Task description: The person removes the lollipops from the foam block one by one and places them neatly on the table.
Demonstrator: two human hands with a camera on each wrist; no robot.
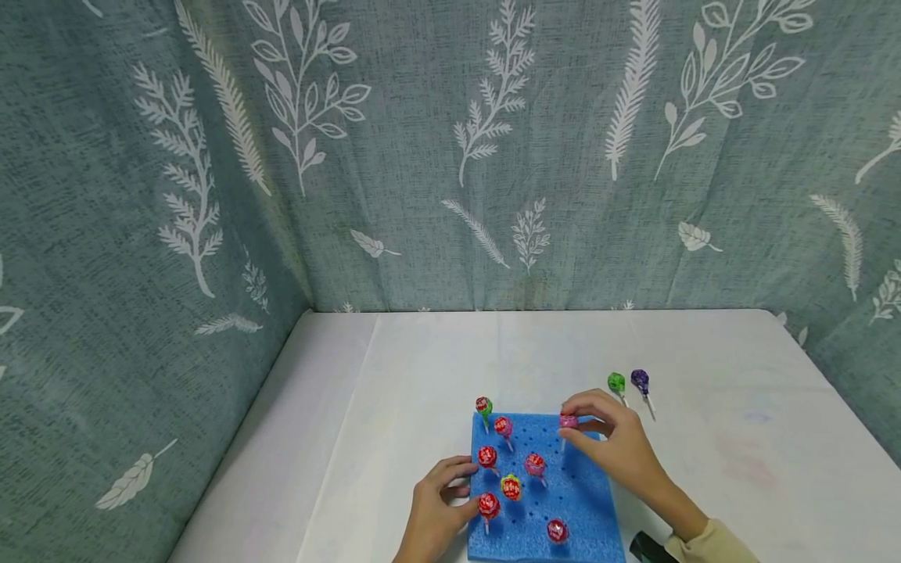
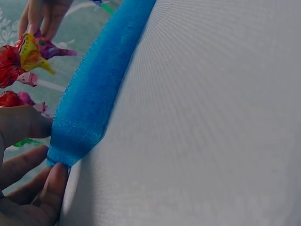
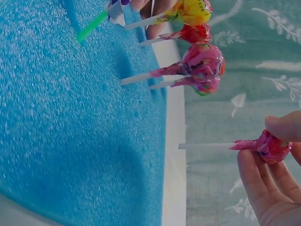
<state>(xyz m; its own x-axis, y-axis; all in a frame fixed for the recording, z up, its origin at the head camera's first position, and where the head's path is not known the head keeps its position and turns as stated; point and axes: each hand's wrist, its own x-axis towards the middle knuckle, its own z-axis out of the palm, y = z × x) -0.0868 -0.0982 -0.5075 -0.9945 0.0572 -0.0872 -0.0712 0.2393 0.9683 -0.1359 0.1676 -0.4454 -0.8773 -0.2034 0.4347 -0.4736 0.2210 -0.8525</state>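
Observation:
My right hand [image 1: 608,438] pinches a pink-wrapped lollipop [image 3: 275,147] by its round head, above the far right part of a blue foam block [image 1: 587,508]. Its white stick points down, and in the right wrist view the bare tip shows. My left hand [image 1: 439,504] rests fingertips and thumb on the block's left edge, the thumb close to a red lollipop [image 1: 489,504]. Several lollipops stand in the foam, among them a yellow-and-red one [image 1: 511,488], a pink one [image 1: 535,465] and a red-and-green one [image 1: 483,405] at the far left corner.
On the white table [image 1: 394,367], beyond my right hand, lie a green lollipop [image 1: 616,382] and a purple lollipop [image 1: 640,381]. A dark cylindrical object [image 1: 649,549] is beside the right sleeve. A leaf-patterned green curtain [image 1: 422,195] hangs behind and at the left.

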